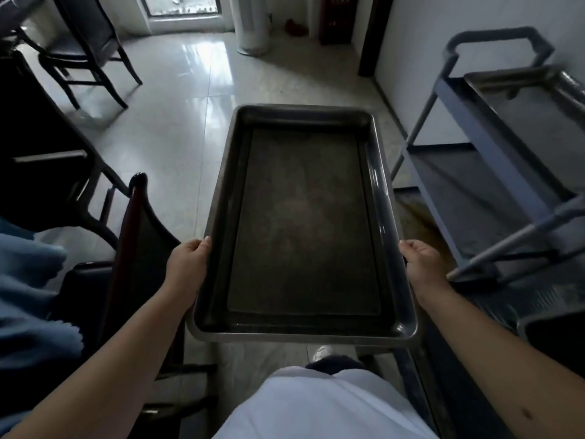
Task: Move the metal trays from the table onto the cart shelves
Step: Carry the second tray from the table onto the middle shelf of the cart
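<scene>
I carry a large rectangular metal tray (304, 223), empty and level, over the tiled floor in front of me. My left hand (186, 264) grips its left long rim near the close end. My right hand (422, 264) grips the right rim at the same height. The grey shelved cart (493, 147) stands to the right by the wall, a short gap from the tray. Another metal tray (544, 103) lies on the cart's top shelf. The cart's lower shelf (459, 191) is bare.
A dark table (34, 137) and dark wooden chairs (139, 236) stand on the left, with blue cloth (31, 296) at the left edge. A second chair (88, 49) stands at the back left. A white column (253, 23) rises at the back. Open tiled floor (190, 106) lies ahead.
</scene>
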The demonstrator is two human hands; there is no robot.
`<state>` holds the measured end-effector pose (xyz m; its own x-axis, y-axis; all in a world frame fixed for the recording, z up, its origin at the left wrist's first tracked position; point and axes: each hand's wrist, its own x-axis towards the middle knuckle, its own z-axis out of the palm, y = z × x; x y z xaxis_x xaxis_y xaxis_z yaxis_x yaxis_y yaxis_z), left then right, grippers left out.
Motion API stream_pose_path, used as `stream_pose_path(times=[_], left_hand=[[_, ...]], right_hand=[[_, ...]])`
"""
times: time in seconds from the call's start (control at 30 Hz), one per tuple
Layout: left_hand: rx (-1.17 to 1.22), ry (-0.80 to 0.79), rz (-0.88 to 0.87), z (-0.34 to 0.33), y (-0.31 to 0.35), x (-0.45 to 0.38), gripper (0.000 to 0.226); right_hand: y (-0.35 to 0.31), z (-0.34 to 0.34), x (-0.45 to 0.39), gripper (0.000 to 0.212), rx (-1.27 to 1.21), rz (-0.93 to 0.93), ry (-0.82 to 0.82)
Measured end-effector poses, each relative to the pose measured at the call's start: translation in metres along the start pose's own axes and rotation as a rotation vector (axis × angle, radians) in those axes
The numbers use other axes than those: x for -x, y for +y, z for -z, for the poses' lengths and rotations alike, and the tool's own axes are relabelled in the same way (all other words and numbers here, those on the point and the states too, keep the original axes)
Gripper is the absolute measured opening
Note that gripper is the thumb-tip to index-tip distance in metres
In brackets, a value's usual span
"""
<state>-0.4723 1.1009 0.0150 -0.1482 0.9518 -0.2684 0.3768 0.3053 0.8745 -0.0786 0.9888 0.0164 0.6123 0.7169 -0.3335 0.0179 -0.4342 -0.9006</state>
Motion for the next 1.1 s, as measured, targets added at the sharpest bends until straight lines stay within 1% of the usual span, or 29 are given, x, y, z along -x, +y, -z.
stream_pose_path(times=[0.1, 0.27, 0.47, 0.6, 0.77, 0.9, 1.1], left_hand=[[-0.048, 0.015, 0.003, -0.017, 0.023, -0.041, 0.034], [-0.098, -0.009, 0.021, -0.047, 0.052, -0.113, 0.037], [-0.190, -0.118, -0.035, -0.092, 0.084, -0.219, 0.037], [-0.279, -0.242, -0.102, -0.124, 0.115, -0.296, 0.040], [-0.437, -0.400, -0.191, -0.161, 0.158, -0.367, 0.038], [-0.561, -0.541, -0.267, -0.214, 0.181, -0.395, 0.038], [-0.649, -0.749, -0.335, -0.318, 0.207, -0.403, 0.045]], right_hand=[[-0.023, -0.011, -0.041, 0.029, 0.017, -0.032, -0.026], [-0.052, -0.030, -0.099, 0.028, 0.003, -0.055, 0.026], [-0.057, -0.058, -0.160, 0.026, 0.017, -0.104, 0.179], [-0.055, -0.084, -0.187, 0.028, 0.033, -0.151, 0.327], [-0.048, -0.109, -0.191, 0.027, -0.024, -0.246, 0.509], [-0.031, -0.106, -0.189, 0.036, -0.094, -0.346, 0.629], [-0.007, -0.074, -0.207, 0.024, -0.125, -0.437, 0.748]])
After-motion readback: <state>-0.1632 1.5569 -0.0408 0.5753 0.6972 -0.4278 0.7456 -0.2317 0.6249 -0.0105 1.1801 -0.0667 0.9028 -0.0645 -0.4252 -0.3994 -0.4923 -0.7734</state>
